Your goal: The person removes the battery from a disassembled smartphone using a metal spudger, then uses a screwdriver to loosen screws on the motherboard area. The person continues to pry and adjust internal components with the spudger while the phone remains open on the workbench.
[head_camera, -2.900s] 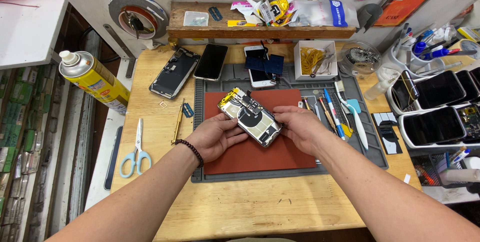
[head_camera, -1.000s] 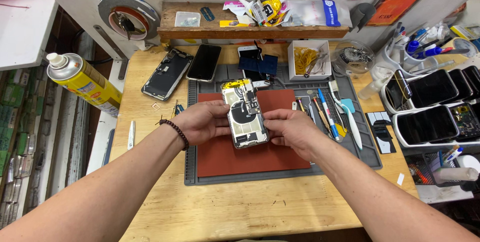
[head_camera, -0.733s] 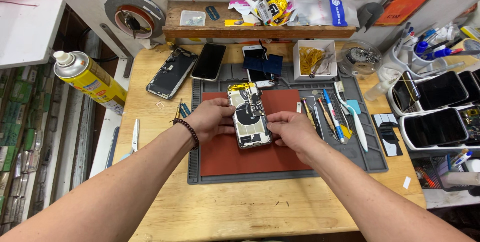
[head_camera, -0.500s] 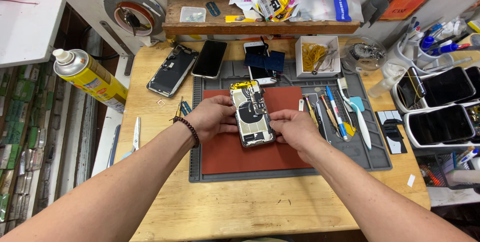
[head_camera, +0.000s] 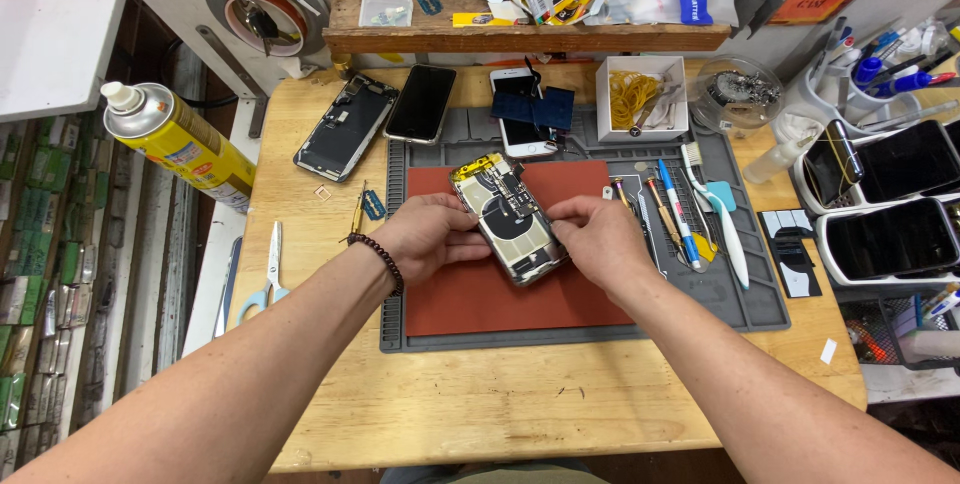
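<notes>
Over red mat, opened phone between left hand, right hand

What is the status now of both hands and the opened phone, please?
Left hand and right hand both grip the opened phone, tilted over the red mat. Tools lie right of it, apart. Nothing blocks.

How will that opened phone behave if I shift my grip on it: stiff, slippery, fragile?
The opened phone, held between left hand and right hand above the red mat, looks like a rigid metal-framed slab, so it probably won't flex. Its exposed inner parts and thin cables look fragile. The smooth edges could be slippery.
</notes>
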{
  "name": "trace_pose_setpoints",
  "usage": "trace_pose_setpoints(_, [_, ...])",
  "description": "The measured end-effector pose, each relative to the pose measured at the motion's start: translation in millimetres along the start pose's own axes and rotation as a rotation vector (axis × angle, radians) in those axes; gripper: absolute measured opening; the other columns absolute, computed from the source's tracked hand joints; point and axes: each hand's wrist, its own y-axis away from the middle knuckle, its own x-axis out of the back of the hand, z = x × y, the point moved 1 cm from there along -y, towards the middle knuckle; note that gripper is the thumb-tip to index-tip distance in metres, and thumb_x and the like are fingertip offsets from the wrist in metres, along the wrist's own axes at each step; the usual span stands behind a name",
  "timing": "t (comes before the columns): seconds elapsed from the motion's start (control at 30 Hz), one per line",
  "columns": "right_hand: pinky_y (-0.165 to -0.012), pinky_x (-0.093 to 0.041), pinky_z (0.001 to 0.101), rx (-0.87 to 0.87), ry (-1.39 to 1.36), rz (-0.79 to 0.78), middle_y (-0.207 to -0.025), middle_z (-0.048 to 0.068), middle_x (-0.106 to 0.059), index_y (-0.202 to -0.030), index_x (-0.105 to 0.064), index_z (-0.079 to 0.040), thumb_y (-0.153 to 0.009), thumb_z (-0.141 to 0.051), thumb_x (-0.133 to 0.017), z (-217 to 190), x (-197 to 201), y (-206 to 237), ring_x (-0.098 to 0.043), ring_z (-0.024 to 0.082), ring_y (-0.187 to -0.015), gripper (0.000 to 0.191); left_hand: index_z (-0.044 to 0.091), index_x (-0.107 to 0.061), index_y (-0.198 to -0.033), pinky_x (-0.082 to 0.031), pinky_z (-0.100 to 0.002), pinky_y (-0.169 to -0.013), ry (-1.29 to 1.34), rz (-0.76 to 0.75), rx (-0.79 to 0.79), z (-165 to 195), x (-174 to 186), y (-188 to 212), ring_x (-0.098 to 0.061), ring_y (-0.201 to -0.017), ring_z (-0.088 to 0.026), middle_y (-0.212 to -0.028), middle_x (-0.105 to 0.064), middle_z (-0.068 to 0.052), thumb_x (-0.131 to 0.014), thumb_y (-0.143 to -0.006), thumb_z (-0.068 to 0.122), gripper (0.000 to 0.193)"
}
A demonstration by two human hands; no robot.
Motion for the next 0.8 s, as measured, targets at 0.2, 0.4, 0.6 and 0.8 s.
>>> trace_pose_setpoints(0.2, [-0.079, -0.057, 0.0309, 0.185, 0.026, 0.115, -0.097, 0.004, -0.080, -0.128, -0.066, -0.008, -0.087, -0.009, -0.069, -19.1, -7.9, -4.5, -0.076, 0.016, -0.086, 0.041, 0.006, -0.060, -0.116, -0.062, -0.037, -0.088, 0.102, -0.041, -0.031, -19.9, -14.6, 9.8, -0.073, -0.097, -0.023, -0.111, -0.073, -0.013, -0.058, -0.093, 0.001, 0.023])
trace_pose_setpoints(0.4, [-0.078, -0.058, 0.0311, 0.160, -0.010, 0.082, -0.097, 0.003, -0.080, -0.136, -0.058, -0.008, -0.083, -0.003, -0.066, -27.6, -32.8, -11.4, -0.076, 0.016, -0.086, 0.053, 0.010, -0.065, -0.114, -0.060, -0.036, -0.090, 0.184, -0.124, -0.038, -23.8, -13.5, 14.4, -0.071, -0.102, -0.020, -0.110, -0.074, -0.008, -0.063, -0.093, 0.005, 0.022])
trace_pose_setpoints(0.6, [-0.077, -0.058, 0.0338, 0.192, 0.100, 0.092, -0.090, 0.004, -0.078, -0.136, -0.059, -0.011, -0.082, -0.004, -0.068, -38.3, -35.9, -6.7, -0.076, 0.019, -0.081, 0.056, 0.008, -0.068, -0.114, -0.061, -0.036, -0.090, 0.176, -0.149, -0.053, -29.7, -10.9, 10.8, -0.072, -0.101, -0.020, -0.110, -0.074, -0.008, -0.066, -0.092, 0.003, 0.023])
trace_pose_setpoints(0.8, [-0.079, -0.056, 0.0460, 0.246, 0.407, 0.128, -0.091, 0.007, -0.077, -0.136, -0.061, -0.017, -0.085, -0.008, -0.065, -54.8, -33.6, -0.9, -0.072, 0.029, -0.087, 0.052, 0.006, -0.067, -0.114, -0.062, -0.036, -0.091, 0.164, -0.156, -0.062, -30.7, -11.2, 13.9, -0.072, -0.101, -0.021, -0.111, -0.074, -0.009, -0.066, -0.091, 0.002, 0.023])
